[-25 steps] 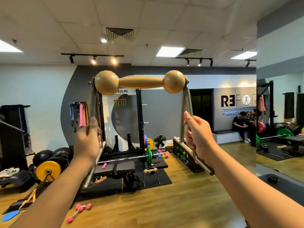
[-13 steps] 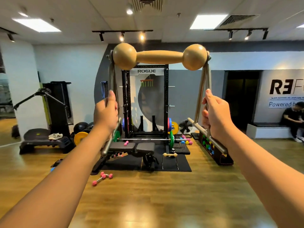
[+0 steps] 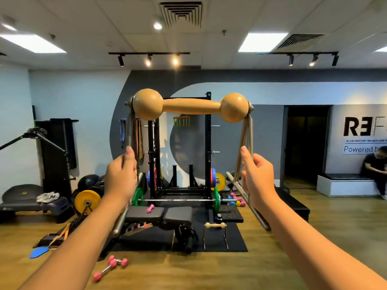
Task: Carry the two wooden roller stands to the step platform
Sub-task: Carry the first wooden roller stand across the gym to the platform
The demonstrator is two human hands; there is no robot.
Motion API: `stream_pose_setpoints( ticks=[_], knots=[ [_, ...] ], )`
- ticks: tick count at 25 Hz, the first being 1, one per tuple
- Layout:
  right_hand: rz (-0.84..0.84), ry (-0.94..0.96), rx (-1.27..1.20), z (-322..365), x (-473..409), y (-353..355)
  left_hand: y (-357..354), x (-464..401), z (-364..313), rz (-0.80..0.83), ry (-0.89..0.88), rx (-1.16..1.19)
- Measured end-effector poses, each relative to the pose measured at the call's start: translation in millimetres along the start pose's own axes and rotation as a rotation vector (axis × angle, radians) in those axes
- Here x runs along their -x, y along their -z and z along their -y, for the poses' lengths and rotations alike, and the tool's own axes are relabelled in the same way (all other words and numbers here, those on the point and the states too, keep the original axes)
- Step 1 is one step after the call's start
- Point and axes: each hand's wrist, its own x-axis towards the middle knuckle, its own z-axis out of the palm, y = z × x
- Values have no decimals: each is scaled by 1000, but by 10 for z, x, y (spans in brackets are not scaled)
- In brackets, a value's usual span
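Arms extend forward from the near edge, the left hand (image 3: 120, 181) curled round the left metal leg and the right hand (image 3: 258, 181) curled round the right metal leg of a wooden roller stand (image 3: 190, 106), held upright in mid-air at centre. Farther off, a second wooden roller stand (image 3: 215, 234) rests on the black mat (image 3: 236, 241), right of a padded bench (image 3: 159, 214), with pink dumbbells (image 3: 110, 266) on the wood floor nearer left. Beyond these stand a loaded barbell (image 3: 178, 200), a black rack (image 3: 180, 143), and, at far left, a step platform (image 3: 31, 206).
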Motion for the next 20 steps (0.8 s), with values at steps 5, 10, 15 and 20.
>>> stream_pose_setpoints(
  ticks=[5, 10, 15, 20],
  knots=[
    [-8, -12, 1, -627, -777, -299, -416, -785, 570, -18, -27, -65],
    [53, -32, -39, -1349, -1576, -467, -873, -1342, 1215, -50, 7, -34],
    [110, -59, -71, -2249, -2543, -677, -1426, -1915, 1837, -121, 44, -59],
    [223, -102, -106, -2940, -3471, -1082, -1760, -2570, 2263, -229, 69, -146]
  ],
)
